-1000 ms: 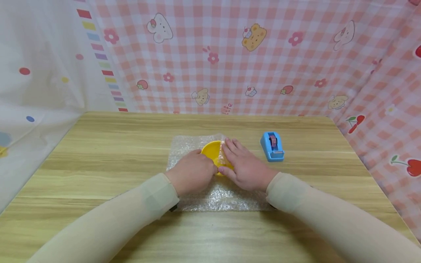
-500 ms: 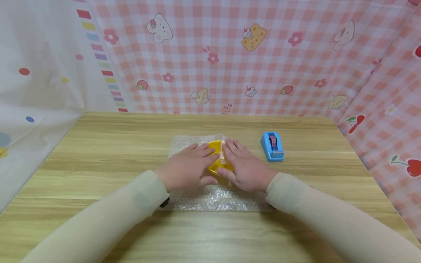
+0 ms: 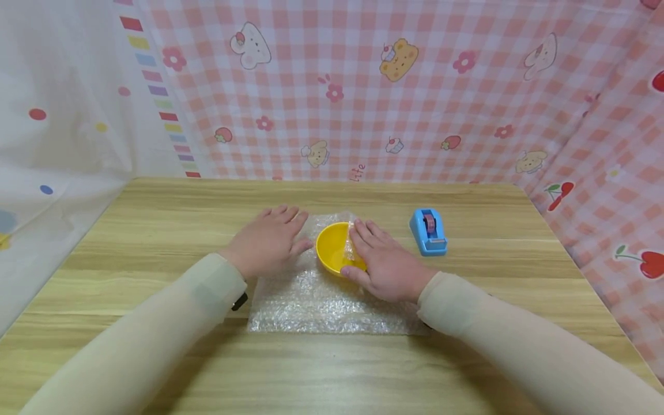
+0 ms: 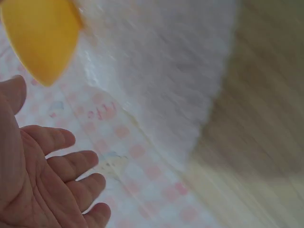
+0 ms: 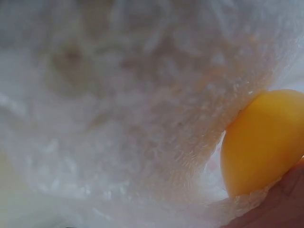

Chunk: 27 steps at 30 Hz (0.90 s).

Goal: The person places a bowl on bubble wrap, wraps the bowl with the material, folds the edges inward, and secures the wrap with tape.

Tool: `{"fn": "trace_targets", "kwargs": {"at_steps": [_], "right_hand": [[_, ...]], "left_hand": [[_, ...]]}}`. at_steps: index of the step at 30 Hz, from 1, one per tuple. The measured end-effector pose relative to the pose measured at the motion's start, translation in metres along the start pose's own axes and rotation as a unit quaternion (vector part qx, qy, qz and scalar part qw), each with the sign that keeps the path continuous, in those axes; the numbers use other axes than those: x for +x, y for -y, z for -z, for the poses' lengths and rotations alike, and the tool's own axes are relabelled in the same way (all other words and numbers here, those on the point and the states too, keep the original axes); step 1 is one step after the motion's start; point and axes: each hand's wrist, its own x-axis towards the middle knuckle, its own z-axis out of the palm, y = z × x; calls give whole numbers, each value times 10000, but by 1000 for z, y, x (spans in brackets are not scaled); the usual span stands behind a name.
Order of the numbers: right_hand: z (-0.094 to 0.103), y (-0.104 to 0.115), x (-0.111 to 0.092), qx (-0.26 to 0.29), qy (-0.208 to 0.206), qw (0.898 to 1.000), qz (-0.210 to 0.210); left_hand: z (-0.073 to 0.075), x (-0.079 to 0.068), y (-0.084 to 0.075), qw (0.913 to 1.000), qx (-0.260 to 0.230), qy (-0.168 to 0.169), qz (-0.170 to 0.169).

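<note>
A yellow bowl (image 3: 328, 249) stands on a sheet of bubble wrap (image 3: 306, 308) in the head view. My right hand (image 3: 388, 264) lies with straight fingers over the bowl's right side, pressing a folded flap of the wrap over the rim and into the bowl. To the left, above the wrap's left edge, my left hand (image 3: 270, 243) is spread and holds nothing. The left wrist view has its palm (image 4: 42, 185) below the bowl (image 4: 45, 42), with a gap between. In the right wrist view, wrap (image 5: 118, 118) fills most of the picture beside the bowl (image 5: 266, 142).
A blue tape dispenser (image 3: 429, 233) with a pink roll stands right of the wrap, just beyond my right hand. All of it is on a wood-grain table (image 3: 332, 374). A pink checked cloth (image 3: 332, 69) hangs along the table's back edge.
My left hand has let go at the bowl, opened its fingers and moved left, uncovering the bowl's left side. The right hand has stayed on the flap over the rim.
</note>
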Motion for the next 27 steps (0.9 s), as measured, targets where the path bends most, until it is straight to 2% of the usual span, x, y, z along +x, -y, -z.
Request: {"fn": "trace_targets", "kwargs": {"at_steps": [9, 15, 27], "right_hand": [[0, -1, 0, 32, 25, 10000, 22], [-1, -1, 1, 53, 37, 10000, 25], [0, -1, 0, 72, 20, 10000, 29]], "left_hand": [[-6, 5, 27, 9960, -75, 564, 689], [-9, 7, 38, 9908, -196, 816, 1063], [-14, 10, 47, 9880, -286, 991, 1151]]}}
